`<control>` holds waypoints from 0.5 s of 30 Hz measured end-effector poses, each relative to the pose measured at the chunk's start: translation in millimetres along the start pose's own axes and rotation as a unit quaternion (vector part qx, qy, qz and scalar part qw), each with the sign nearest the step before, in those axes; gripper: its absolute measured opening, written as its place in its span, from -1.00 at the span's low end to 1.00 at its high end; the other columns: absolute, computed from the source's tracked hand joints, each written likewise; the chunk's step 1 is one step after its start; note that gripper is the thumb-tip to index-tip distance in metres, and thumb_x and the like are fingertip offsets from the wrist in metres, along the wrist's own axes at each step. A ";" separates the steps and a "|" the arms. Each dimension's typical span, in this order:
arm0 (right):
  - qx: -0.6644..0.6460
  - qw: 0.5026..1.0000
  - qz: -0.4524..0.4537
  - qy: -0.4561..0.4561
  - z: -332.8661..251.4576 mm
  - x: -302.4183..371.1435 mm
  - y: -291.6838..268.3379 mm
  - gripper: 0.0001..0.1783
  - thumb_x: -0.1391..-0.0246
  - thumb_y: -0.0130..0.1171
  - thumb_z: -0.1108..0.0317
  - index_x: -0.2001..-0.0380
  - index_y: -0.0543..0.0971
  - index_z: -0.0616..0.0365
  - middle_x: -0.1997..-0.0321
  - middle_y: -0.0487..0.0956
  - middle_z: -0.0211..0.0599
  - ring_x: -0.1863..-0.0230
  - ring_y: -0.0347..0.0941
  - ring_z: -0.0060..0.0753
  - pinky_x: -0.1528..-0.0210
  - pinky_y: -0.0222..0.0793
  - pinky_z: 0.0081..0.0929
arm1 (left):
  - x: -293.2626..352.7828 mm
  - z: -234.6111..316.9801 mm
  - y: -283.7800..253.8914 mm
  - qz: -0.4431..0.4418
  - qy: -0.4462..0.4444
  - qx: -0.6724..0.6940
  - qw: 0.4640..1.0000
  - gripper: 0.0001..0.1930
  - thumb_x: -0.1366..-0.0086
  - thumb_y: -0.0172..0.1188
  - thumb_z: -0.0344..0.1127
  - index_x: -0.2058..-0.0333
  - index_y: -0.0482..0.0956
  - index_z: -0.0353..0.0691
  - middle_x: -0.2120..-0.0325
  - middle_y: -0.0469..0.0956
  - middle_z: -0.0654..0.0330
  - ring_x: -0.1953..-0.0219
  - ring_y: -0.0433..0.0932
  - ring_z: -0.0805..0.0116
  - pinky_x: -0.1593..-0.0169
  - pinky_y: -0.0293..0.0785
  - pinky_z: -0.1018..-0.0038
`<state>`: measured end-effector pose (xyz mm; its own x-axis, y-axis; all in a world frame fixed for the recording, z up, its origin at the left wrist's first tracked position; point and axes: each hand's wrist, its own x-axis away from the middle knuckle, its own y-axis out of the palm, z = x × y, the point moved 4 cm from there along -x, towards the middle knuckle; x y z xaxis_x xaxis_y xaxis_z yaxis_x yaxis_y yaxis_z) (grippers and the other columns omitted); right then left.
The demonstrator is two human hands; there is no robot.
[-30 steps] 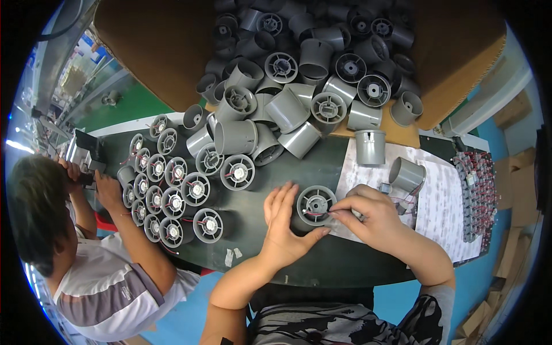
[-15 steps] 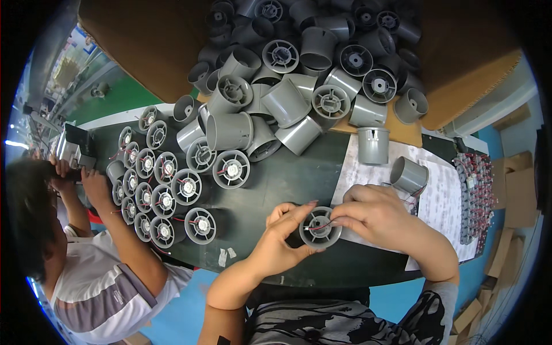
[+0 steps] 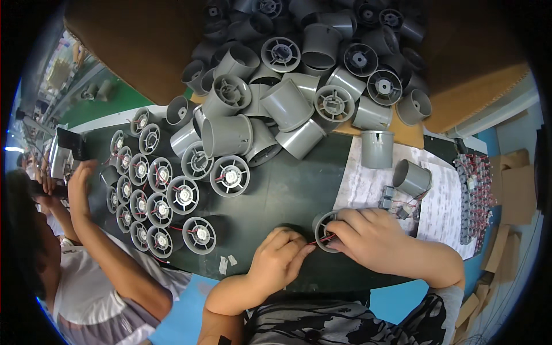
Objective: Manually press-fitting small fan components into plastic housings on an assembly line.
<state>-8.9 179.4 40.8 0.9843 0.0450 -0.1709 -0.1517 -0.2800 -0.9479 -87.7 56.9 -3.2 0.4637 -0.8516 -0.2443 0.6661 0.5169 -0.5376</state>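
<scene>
A grey plastic cup-shaped housing point(image 3: 318, 224) stands near the front edge of the dark table, its open end facing me. My right hand point(image 3: 374, 240) covers its right side, gripping the rim with the fingers inside. Thin red wires point(image 3: 322, 238) run out of the housing toward the left. My left hand point(image 3: 280, 257) is just left of it, thumb and forefinger pinched on the wire ends. The inside of the housing is mostly hidden by my right fingers.
Housings with white centres and red wires point(image 3: 184, 195) stand in rows at left. A large carton point(image 3: 460, 69) spills grey housings point(image 3: 287, 103) at the back. Small grey motors point(image 3: 388, 198) lie on paper at right, beside a block of wired parts point(image 3: 472, 195). A co-worker point(image 3: 109, 253) sits at left.
My left hand has let go of the housing's left side and moved down-left, pulling the wires outward. My right hand now grips the housing. The co-worker's raised hand has shifted left.
</scene>
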 end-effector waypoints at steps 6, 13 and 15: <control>0.148 0.987 -0.065 0.015 -14.7 2.9 -13.2 -0.73 0.27 0.15 0.28 0.41 0.45 0.12 0.43 0.42 -0.40 0.53 0.34 -0.45 0.43 0.21 -0.56 | -1.0 0.9 1.1 -0.035 -0.003 0.037 0.999 -0.92 0.12 0.17 -0.52 0.65 0.43 -0.33 0.60 0.38 0.14 0.48 0.39 0.18 0.40 0.32 0.41; -0.160 0.982 0.089 0.045 1.4 19.0 13.7 -0.71 0.32 0.19 0.26 0.40 0.49 0.03 0.36 0.48 -0.47 0.42 0.43 -0.57 -0.05 -0.03 0.00 | 2.2 -1.4 -1.2 -0.063 -0.034 0.051 0.996 -0.93 0.13 0.16 -0.55 0.65 0.43 -0.32 0.56 0.39 0.15 0.39 0.39 0.19 0.31 0.31 0.40; -0.069 0.988 0.131 0.037 -4.3 24.0 17.3 -0.68 0.35 0.20 0.20 0.40 0.50 0.01 0.39 0.50 -0.51 0.39 0.44 -0.58 -0.07 -0.30 0.25 | 5.4 -0.6 -4.0 -0.056 -0.022 0.011 0.998 -0.85 0.16 0.19 -0.50 0.53 0.44 -0.32 0.46 0.39 0.12 0.32 0.36 0.14 0.25 0.29 0.35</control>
<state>12.6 171.5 21.5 0.9173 -0.1156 -0.3810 -0.3941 -0.4004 -0.8273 -88.2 50.2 -2.9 0.4104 -0.8997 -0.1485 0.7278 0.4213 -0.5411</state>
